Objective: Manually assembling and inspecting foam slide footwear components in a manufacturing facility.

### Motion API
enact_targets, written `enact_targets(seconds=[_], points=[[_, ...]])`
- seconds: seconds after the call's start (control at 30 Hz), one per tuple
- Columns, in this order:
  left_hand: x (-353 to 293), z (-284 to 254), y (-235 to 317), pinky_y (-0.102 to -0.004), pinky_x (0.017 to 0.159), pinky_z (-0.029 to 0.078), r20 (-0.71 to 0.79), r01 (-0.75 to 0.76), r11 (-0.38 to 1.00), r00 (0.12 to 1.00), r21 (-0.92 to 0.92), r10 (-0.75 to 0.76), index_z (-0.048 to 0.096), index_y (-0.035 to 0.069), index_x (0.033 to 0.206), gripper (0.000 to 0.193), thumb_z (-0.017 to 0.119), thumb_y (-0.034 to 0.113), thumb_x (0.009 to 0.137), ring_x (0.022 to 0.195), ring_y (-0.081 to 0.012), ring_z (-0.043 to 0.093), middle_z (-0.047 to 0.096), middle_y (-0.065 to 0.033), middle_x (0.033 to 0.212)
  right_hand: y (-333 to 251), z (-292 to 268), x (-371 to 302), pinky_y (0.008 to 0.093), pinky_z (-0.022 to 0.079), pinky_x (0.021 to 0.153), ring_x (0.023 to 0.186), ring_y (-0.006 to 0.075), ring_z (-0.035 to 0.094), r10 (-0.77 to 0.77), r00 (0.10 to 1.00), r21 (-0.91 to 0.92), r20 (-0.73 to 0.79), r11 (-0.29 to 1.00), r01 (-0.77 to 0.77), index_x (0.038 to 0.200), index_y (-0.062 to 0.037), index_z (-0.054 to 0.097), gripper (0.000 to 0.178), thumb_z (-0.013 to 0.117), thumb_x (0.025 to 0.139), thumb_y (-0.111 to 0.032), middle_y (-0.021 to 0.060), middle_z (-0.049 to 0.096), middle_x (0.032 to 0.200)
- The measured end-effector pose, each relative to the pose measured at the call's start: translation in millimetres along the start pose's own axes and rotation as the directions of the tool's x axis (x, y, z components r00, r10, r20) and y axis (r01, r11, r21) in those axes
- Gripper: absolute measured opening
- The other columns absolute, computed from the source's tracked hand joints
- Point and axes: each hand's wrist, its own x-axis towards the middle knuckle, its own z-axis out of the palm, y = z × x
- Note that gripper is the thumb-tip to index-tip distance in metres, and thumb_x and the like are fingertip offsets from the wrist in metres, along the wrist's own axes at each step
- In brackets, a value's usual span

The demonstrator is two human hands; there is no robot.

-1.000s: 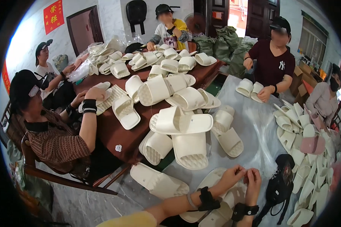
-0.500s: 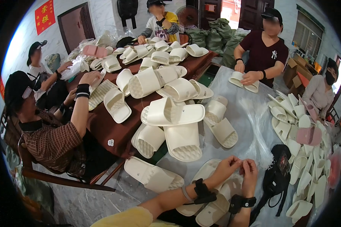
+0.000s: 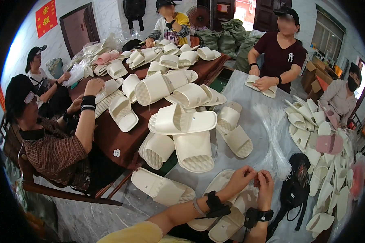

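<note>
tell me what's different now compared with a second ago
The maroon-shirted co-worker has lowered a raised hand onto the cream slippers, joining the other hand. Farther left, the pink slipper has moved rightward, away from the far-left co-worker, onto the slipper pile. Your left hand and right hand stay with fingertips close together; the clear strand bundle lies unmoved.
</note>
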Motion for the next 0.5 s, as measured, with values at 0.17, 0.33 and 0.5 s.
enact_targets(seconds=[0.17, 0.33, 0.5], points=[[1.5, -3.6, -1.4, -0.0218, 0.064, 0.039, 0.006, 0.047, 0.997, 0.999, 0.054, -0.047, 0.053, 0.001, 0.085, 0.020, 0.053, 0.021, 0.085, 0.070, -0.0074, 0.046, 0.054, -0.0008, 0.076, -2.1, 3.0, -1.0, 0.0214, 0.035, 0.054, 0.060, 0.0081, 0.043, -0.041, 0.997, 0.010, -0.072, 0.999, 0.042, 0.085, -0.0016, 0.053, 0.014, 0.052, 0.084, -0.016, 0.0000, 0.049, 0.068], [1.6, -2.8, 2.5, -0.0215, 0.069, 0.040, 0.014, 0.103, 0.994, 0.995, 0.020, -0.103, 0.053, 0.002, 0.086, 0.018, 0.053, 0.020, 0.086, 0.075, -0.0072, 0.048, 0.054, -0.0006, 0.081, 2.1, 1.7, 0.2, 0.0215, 0.035, 0.055, 0.060, 0.0080, 0.043, -0.023, 1.000, 0.019, -0.011, 1.000, 0.023, 0.085, -0.0015, 0.053, 0.015, 0.052, 0.084, -0.017, 0.0000, 0.050, 0.069], [0.4, -3.0, 5.4, -0.0226, 0.071, 0.041, 0.046, 0.081, 0.997, 0.996, -0.003, -0.081, 0.052, 0.001, 0.086, 0.018, 0.053, 0.019, 0.087, 0.077, -0.0080, 0.049, 0.055, -0.0020, 0.082, -2.6, 3.0, -1.2, 0.0216, 0.036, 0.056, 0.060, 0.0076, 0.044, -0.018, 1.000, 0.012, -0.002, 1.000, 0.018, 0.085, -0.0019, 0.053, 0.015, 0.052, 0.084, -0.016, 0.0005, 0.051, 0.071]])
